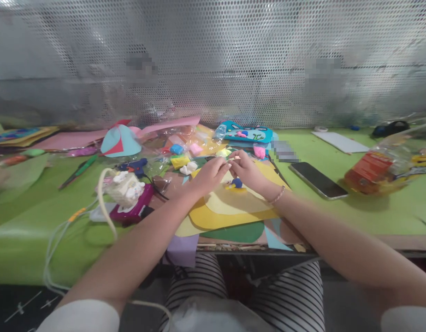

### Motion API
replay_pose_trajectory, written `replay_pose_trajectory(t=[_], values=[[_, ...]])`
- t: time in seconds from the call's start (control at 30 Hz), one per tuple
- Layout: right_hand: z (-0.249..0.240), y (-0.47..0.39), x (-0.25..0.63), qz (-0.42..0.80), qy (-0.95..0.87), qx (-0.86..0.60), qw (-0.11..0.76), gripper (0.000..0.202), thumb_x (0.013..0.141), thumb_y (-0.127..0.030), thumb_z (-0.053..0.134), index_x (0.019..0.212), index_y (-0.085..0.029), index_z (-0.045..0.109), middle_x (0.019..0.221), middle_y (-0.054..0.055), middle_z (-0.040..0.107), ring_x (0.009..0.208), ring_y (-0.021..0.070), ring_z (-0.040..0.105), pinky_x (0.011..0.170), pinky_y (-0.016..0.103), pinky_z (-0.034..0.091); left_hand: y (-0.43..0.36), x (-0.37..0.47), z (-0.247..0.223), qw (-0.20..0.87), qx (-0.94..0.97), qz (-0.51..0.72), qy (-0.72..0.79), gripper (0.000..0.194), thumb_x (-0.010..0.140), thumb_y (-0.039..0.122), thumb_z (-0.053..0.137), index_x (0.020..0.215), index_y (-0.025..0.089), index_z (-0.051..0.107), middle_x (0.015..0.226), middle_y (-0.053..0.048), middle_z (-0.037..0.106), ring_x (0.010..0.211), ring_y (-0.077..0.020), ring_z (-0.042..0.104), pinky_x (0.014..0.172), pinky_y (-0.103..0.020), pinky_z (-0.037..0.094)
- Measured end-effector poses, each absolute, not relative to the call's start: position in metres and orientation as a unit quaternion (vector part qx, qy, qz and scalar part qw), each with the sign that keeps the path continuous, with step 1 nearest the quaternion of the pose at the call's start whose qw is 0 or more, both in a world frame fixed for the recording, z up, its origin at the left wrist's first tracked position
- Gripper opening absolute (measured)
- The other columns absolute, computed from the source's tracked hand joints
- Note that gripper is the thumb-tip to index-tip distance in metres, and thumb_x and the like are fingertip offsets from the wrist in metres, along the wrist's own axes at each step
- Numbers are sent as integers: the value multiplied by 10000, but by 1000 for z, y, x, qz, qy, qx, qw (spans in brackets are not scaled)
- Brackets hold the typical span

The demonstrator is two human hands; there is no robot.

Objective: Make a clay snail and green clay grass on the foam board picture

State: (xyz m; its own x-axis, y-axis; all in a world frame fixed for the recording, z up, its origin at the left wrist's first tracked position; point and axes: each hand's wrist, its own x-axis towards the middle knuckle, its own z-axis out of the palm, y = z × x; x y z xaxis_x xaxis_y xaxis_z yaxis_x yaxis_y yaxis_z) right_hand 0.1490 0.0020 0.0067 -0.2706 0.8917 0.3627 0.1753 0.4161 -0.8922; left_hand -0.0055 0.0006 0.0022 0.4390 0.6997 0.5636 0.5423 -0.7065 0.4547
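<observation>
My left hand [213, 174] and my right hand [248, 171] meet above the cut-paper piece, fingertips pinched together. Between them is something small and pale, too small to name. Below the fingers, a small blue and yellow clay figure [237, 183] lies on a cream paper shape [230, 206], which rests on a larger yellow paper shape [206, 223]. Just left of my left hand are a lump of white clay [188, 168] and a yellow clay packet [180, 161]. A pink clay lump [259, 151] is beyond my right hand.
A phone [318, 180] and a plastic bottle [368, 168] lie to the right. On the left are a purple power block with a white charger [128, 191], cables, a blue glue gun [133, 167] and green-handled scissors [78, 171]. A perforated metal panel [213, 60] stands behind.
</observation>
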Motion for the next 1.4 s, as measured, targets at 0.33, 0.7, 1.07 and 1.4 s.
replay_pose_trajectory(t=[0.33, 0.7, 1.07, 1.4], values=[[-5, -6, 134, 441, -611, -362, 548, 129, 804, -211, 492, 895, -240, 406, 501, -115, 461, 449, 94, 452, 435, 196, 361, -10, 12, 0, 42, 788, 430, 438, 247, 917, 228, 335, 673, 228, 297, 622, 8, 399, 631, -157, 446, 608, -287, 311], [7, 12, 148, 494, -505, -371, 603, 237, 713, -319, 714, 747, -201, 511, 572, -47, 576, 526, 85, 535, 553, 230, 470, 12, -1, -1, 270, 643, 557, 452, 344, 917, 342, 411, 605, 200, 422, 553, 31, 431, 530, -103, 413, 550, -245, 319], [10, 10, 157, 586, -486, -336, 554, 369, 462, -349, 875, 742, -180, 704, 746, -18, 653, 713, 90, 579, 778, 252, 511, 14, 1, 2, 545, 454, 608, 357, 202, 720, 287, 728, 686, 145, 589, 628, 11, 628, 568, -60, 565, 648, -210, 488], [10, 8, 158, 573, -532, -341, 521, 296, 642, -395, 785, 679, -176, 589, 616, -42, 561, 630, 78, 565, 705, 230, 521, 14, -4, 4, 601, 413, 602, 325, 156, 613, 109, 772, 721, 133, 663, 694, 12, 670, 657, -64, 630, 802, -240, 518]])
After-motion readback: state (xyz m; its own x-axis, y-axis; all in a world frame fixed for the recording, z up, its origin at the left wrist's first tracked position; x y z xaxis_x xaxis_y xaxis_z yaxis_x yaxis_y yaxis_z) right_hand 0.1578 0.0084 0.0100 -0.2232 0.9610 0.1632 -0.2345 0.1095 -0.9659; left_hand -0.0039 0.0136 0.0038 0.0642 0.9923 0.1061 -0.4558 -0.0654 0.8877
